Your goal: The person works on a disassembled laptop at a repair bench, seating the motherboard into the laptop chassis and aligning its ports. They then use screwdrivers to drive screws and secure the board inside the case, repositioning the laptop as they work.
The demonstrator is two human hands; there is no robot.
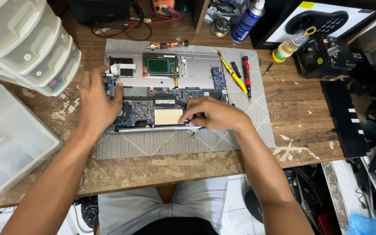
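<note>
Centre frame, the opened laptop (166,89) lies on a grey woven mat (153,143) over the worn wooden bench (292,100). The left hand (95,102) presses flat on the laptop's left side, fingers spread, gripping nothing; best kept that way so the chassis stays put. The right hand (212,114) pinches at the near edge beside the tan pad (168,116); what it nips I cannot tell. Gentle, level pulling looks wise here. Screwdrivers (240,74) wait upper right.
</note>
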